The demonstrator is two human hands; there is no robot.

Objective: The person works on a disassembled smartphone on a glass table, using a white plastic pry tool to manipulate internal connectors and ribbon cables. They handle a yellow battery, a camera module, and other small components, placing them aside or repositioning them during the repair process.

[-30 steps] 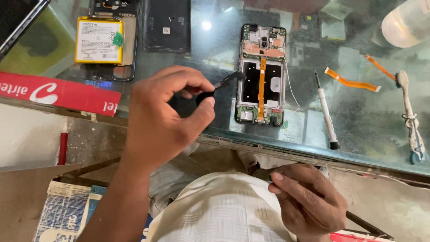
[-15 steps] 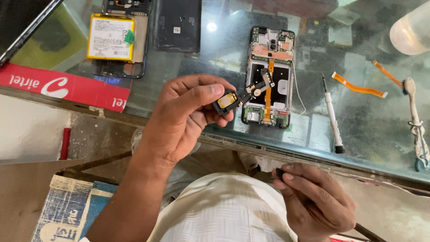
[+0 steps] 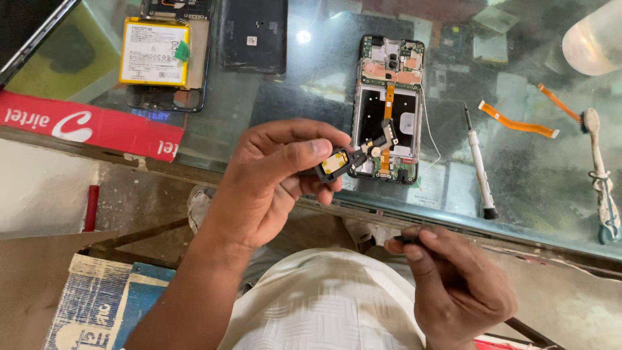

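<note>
My left hand [image 3: 272, 185] is raised over the near edge of a glass counter and pinches a small black phone part with a yellow patch [image 3: 338, 163] between thumb and fingers. Just beyond it lies an opened phone frame [image 3: 389, 107] with its circuit board and an orange flex cable exposed. My right hand [image 3: 453, 285] sits lower, near my lap, with its fingers closed on a thin dark tool [image 3: 407, 240], only the tip of which shows.
On the glass lie a white-handled screwdriver [image 3: 478, 165], orange flex cables [image 3: 518, 120], a brush [image 3: 601, 175], a phone with a yellow battery [image 3: 159, 55] and a black back cover [image 3: 254, 34]. A red strip [image 3: 91, 126] runs along the counter's left edge.
My left hand has turned the small part so its yellow face shows and has lifted it slightly toward the phone frame. My right hand has stayed low with the tool.
</note>
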